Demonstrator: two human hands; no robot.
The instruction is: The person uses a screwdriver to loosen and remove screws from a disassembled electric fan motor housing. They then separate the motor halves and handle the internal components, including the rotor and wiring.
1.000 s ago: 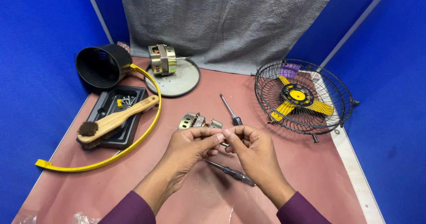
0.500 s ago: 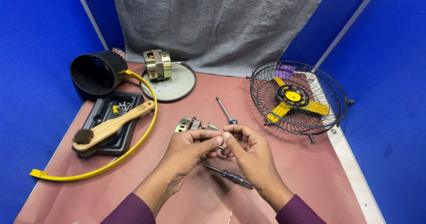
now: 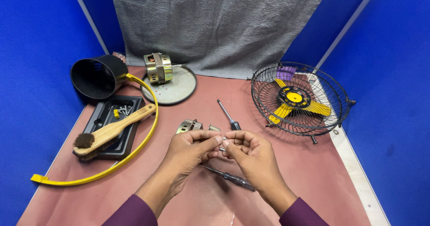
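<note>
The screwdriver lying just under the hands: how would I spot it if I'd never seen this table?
Start at the wire fan cage on the right of the reddish table, then come across to the two hands meeting in the middle. The screwdriver lies flat on the table just below them. Unlike the other screwdriver beyond the hands, it sits nearer the person, partly hidden by the right hand.

Both forearms wear dark purple long sleeves ending above bare wrists, with no rings or watch.
</note>
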